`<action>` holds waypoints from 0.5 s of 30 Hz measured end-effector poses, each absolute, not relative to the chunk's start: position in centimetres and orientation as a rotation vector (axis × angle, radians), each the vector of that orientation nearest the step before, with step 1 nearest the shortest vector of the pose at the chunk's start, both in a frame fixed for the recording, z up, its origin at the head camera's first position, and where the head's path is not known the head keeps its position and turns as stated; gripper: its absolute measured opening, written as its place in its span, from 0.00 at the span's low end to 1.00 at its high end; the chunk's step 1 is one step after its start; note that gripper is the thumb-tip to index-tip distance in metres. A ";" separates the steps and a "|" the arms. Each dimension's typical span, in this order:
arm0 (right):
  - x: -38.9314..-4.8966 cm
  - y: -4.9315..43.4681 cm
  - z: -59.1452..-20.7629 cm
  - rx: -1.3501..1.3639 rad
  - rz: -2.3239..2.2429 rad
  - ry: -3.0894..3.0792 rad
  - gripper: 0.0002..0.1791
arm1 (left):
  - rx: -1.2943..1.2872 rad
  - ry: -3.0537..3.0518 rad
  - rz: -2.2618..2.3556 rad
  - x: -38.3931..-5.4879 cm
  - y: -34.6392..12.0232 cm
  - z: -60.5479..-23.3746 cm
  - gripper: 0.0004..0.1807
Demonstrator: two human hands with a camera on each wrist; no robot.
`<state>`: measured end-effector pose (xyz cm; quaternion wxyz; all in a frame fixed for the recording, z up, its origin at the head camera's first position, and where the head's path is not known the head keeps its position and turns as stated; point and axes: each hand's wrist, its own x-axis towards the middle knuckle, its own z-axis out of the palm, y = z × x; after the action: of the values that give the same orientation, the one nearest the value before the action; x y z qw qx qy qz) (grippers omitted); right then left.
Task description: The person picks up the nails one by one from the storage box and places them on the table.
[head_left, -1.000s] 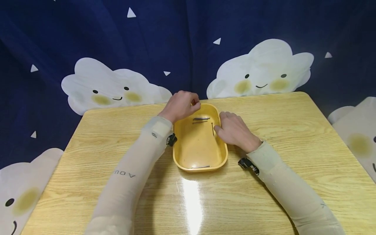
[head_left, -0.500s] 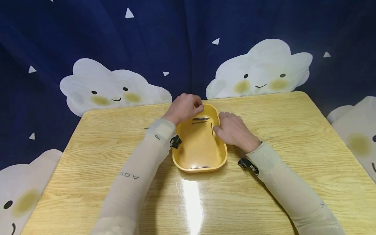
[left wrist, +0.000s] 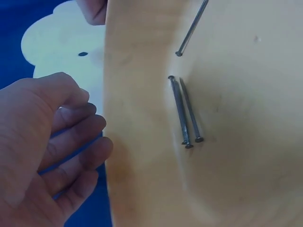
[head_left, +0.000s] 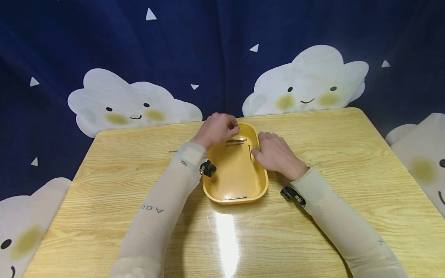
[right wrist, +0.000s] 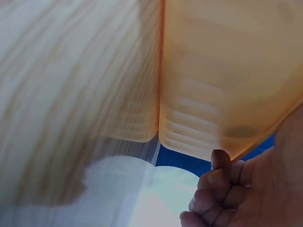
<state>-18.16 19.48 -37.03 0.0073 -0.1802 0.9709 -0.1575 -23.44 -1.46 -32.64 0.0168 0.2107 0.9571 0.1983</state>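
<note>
A yellow plastic tray (head_left: 232,173) lies on the table in front of me, with several nails in it. A cluster of nails (left wrist: 182,113) lies near its far end, one nail (head_left: 250,153) lies along the right side and another nail (head_left: 236,198) at the near end. Over the far left rim hovers my left hand (head_left: 217,127), its fingers loosely bent; the left wrist view shows nothing between them. My right hand (head_left: 278,154) grips the tray's right rim, thumb on the inner side and fingers (right wrist: 203,201) curled outside.
One more nail (head_left: 173,151) lies on the wooden table (head_left: 132,170) to the left, partly hidden by my left sleeve. A dark blue curtain (head_left: 222,58) with cloud prints hangs behind the table's far edge.
My left hand has shifted slightly right and nearer to me. The nail on the table at the left has come into view beside my left cuff. My right hand keeps its hold.
</note>
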 end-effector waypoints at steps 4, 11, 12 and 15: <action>-18.1 19.5 -37.1 -0.558 -0.491 3.028 0.16 | 0.709 2.957 0.564 -23.6 -1.3 -33.4 0.10; -18.3 19.4 -37.1 -0.573 -0.492 3.038 0.17 | 0.741 2.930 0.515 -23.8 -1.2 -34.5 0.09; -18.3 19.5 -37.1 -0.567 -0.492 3.038 0.17 | 0.741 2.922 0.502 -23.9 -1.1 -34.6 0.09; -18.3 19.5 -37.2 -0.552 -0.500 3.028 0.17 | 0.749 2.896 0.448 -23.9 -1.1 -34.9 0.10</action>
<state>-18.31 19.51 -37.16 0.0116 -0.1771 0.9710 -0.1603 -23.87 -1.11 -34.86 0.0582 0.2473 0.9558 0.1480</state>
